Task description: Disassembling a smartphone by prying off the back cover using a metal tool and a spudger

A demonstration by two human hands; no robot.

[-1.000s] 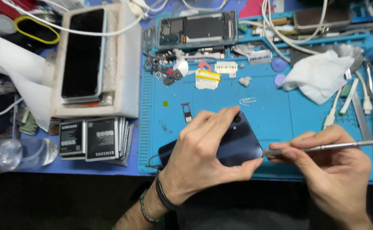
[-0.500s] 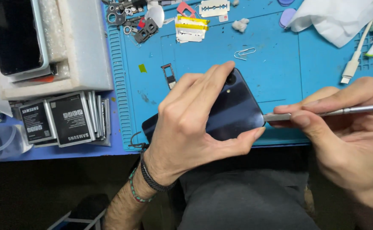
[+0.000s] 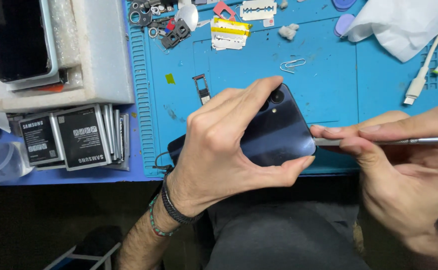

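Note:
My left hand (image 3: 226,145) grips a dark blue phone (image 3: 279,132), back side up, at the near edge of the blue work mat (image 3: 324,75). The fingers wrap over the top of the phone and the thumb presses its lower edge. My right hand (image 3: 404,165) pinches a thin metal pry tool (image 3: 409,141) that lies level, its tip touching the phone's right edge. The camera lenses show near my left fingertips.
A card tray (image 3: 201,87), a paper clip (image 3: 292,64), small parts and a razor blade (image 3: 258,8) lie on the mat's far side. A white cloth (image 3: 404,25) and white cable (image 3: 421,75) sit right. Stacked batteries (image 3: 74,137) and a foam block (image 3: 99,60) holding a phone sit left.
The view has shifted lower and closer to the hands. Both hands keep the same hold, with the tool tip still at the phone's right edge.

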